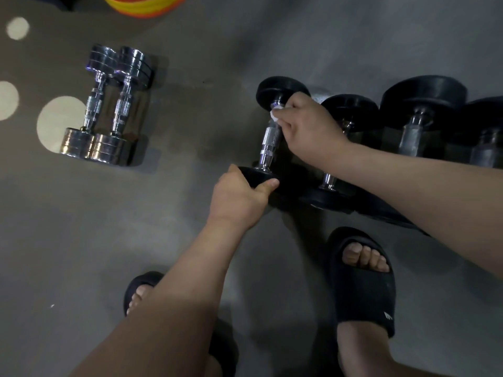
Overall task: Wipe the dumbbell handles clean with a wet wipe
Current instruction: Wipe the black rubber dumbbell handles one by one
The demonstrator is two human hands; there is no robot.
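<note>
On the floor (190, 110) lay the black dumbbell (280, 89), its handle (269, 136) running toward the person. The right hand (307, 126) pinched the wet wipe (276, 113) at the handle's far end. The left hand (239, 197) gripped the near head (258, 174), and unwiped handle lay nearward.

Single head-worn wide-angle view, steeply down at the floor (81, 240), close.

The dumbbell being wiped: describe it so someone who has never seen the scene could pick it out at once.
On the grey floor, a row of black-headed dumbbells lies right of a chrome pair. The wiped dumbbell is the row's leftmost. Only it is held: the left hand grips its near head, the right hand holds a white wipe to its handle.
</note>
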